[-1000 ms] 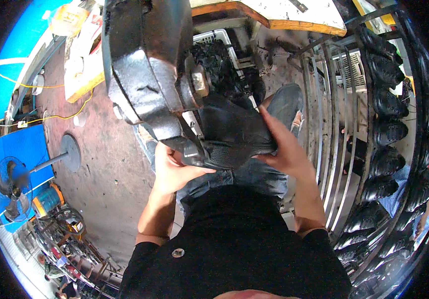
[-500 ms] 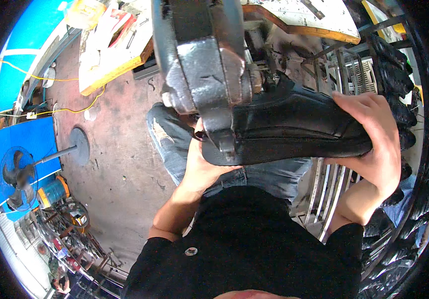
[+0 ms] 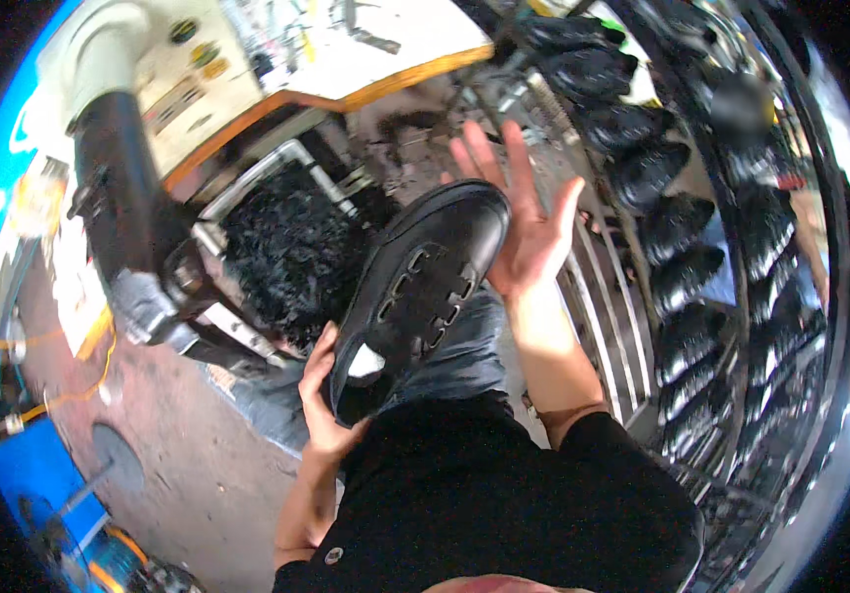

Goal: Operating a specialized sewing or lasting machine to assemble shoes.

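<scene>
A black leather shoe tilts above my lap, its toe pointing up and to the right. Empty eyelet slots run along its front, and a white patch shows inside the opening. My left hand grips the heel end, with the thumb hidden beneath. Beside the toe, my right hand is spread flat with its fingers apart; part of the palm lies behind the shoe. To the left stands a dark machine arm with a worn metal head, apart from the shoe.
A rack on the right carries rows of black shoes. Black scraps fill a container under the workbench. A pale duct pipe joins the machine arm. At lower left are a round stand base and a blue panel.
The shoe has come away from the machine head and turned upright toward me. My right hand has let go and opened. The view has swung right, toward the shoe rack.
</scene>
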`<state>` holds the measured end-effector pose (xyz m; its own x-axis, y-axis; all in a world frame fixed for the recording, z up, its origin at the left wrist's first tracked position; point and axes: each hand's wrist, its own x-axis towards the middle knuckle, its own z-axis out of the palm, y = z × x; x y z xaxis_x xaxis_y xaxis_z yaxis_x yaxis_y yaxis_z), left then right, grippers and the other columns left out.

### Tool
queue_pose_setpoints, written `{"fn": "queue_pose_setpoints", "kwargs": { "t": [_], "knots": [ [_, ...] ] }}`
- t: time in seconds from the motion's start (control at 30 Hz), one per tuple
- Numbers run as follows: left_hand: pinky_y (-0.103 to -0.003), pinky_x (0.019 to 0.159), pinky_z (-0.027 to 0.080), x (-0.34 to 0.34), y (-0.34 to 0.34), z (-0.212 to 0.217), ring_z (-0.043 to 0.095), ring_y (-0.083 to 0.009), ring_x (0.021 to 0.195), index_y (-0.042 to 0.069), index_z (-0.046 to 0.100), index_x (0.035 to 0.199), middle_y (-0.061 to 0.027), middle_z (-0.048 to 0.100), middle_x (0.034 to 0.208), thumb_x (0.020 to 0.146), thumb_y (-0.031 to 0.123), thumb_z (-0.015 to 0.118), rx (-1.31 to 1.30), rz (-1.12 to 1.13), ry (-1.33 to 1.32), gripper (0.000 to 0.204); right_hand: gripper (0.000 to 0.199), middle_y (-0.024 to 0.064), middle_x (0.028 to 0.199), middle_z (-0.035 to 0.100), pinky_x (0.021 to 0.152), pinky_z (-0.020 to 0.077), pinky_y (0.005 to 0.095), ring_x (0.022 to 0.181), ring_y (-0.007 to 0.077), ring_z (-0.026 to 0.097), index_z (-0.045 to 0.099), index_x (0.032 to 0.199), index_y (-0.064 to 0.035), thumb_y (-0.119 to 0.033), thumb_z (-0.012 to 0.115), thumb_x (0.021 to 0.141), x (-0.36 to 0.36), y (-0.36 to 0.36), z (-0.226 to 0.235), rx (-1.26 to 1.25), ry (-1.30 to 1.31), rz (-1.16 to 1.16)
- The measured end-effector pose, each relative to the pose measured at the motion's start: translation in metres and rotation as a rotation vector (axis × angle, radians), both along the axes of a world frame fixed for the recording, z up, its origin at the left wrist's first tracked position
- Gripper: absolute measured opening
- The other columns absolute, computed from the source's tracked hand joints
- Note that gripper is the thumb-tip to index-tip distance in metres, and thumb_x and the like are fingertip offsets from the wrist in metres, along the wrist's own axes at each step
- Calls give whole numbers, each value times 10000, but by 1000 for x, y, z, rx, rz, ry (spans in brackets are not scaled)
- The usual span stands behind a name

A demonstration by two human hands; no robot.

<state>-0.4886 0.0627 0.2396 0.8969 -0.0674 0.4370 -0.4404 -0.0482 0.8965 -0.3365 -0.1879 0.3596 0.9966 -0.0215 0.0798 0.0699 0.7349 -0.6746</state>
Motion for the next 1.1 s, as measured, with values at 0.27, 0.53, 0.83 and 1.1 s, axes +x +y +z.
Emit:
{"fn": "queue_pose_setpoints", "kwargs": {
  "t": [0.27,0.53,0.83,1.1],
  "knots": [
    [-600,1165,282,15,-39,13,380,-475,1410,140,344,1413,-261,403,1511,861,213,774,57,-20,-257,703,1013,219,1625,244,1217,169,527,1499,372,246,159,1615,-184,-866,214,868,-36,-47,56,-175,-173,-50],
    [-510,1156,324,14,-42,71,409,-392,1406,78,310,1463,-245,415,1510,709,185,913,-152,-434,244,972,1133,271,1582,295,1148,313,595,1442,458,321,143,1614,-156,-837,530,795,-98,-95,104,-419,-409,162],
    [-462,1097,407,41,-83,116,541,-314,1288,25,289,1547,-186,511,1441,1011,250,572,-716,-876,496,647,344,183,1110,649,887,570,402,1016,267,659,521,1266,-15,25,560,927,-163,-109,257,-1244,-859,-1440],
    [-353,1065,426,27,-45,47,574,-237,1233,7,454,1421,-151,585,1357,969,-14,577,-457,-855,629,469,458,153,1179,602,964,473,443,1136,354,569,617,1204,-109,-116,790,780,-36,-205,360,-2392,-601,-1725]
  ]
}}
